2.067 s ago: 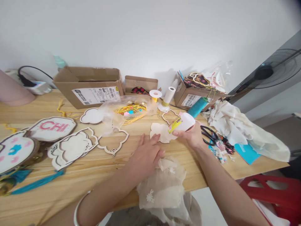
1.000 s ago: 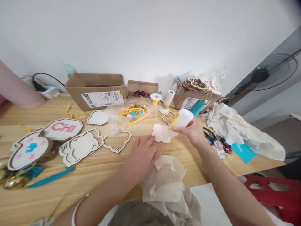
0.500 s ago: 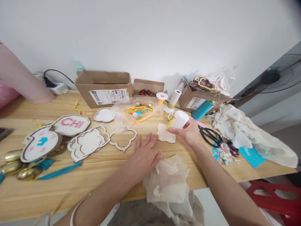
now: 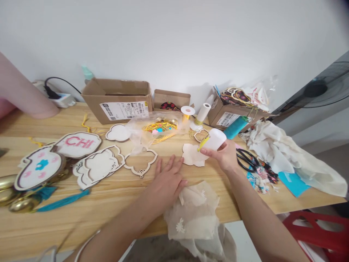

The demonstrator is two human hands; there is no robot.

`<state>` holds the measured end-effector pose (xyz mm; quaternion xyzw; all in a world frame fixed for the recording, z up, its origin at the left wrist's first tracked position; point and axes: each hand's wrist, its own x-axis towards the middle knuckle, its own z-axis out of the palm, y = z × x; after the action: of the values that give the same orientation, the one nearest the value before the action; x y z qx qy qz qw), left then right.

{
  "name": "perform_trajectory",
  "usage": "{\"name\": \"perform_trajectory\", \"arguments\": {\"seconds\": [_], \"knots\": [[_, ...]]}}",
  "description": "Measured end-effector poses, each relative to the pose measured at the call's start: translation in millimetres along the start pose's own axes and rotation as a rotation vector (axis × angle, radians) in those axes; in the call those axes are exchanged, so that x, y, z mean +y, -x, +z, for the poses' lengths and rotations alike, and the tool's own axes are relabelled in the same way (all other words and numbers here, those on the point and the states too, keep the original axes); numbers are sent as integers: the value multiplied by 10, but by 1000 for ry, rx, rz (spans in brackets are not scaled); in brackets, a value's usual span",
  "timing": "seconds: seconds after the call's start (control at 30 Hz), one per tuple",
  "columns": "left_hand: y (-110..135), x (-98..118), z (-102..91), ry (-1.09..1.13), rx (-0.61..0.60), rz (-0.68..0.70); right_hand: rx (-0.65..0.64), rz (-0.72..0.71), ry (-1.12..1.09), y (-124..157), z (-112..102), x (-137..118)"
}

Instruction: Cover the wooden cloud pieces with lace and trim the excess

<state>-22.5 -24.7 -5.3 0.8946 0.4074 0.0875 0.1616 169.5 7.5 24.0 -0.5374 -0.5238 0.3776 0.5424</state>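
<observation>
Head view: the right hand (image 4: 225, 157) is closed round a white glue bottle (image 4: 216, 139), tipped nozzle-down over a lobed wooden cutout (image 4: 193, 157) that lies flat on the surface (image 4: 109, 203). The left hand (image 4: 167, 182) rests open, palm down and fingers spread, just beside the cutout and touching the edge of a sheer embroidered fabric (image 4: 196, 211). The bottle looks light, soft-walled and smooth enough to slip, and mid-body seems the surest hold. The cutout appears thin, stiff and liable to snap at its lobes. Counted: one bottle, one cutout beneath it, one pair of scissors (image 4: 245, 158) and three cardboard boxes (image 4: 117, 97) by the wall.
</observation>
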Motion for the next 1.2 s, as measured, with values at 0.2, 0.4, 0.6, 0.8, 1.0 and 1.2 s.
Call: {"name": "perform_trajectory", "arguments": {"seconds": [0.2, 0.4, 0.6, 0.8, 1.0, 1.2], "knots": [[-5, 11, 6, -9, 7, 2, -1, 13, 8, 8, -1, 22], [3, 10, 22, -21, 18, 2, 28, 20, -4, 14, 24, -13], [-5, 16, 26, -21, 9, -7, 16, 9, -27, 23, 72, 13], [-23, 30, -2, -19, -21, -27, -6, 16, 4, 30, 112, 7], [-11, 36, -18, -26, -37, -24, 24, 39, -35, 22, 130, 2], [-15, 18, 13, -29, -13, -15, -9, 17, -28, 18, 108, 25]]}}
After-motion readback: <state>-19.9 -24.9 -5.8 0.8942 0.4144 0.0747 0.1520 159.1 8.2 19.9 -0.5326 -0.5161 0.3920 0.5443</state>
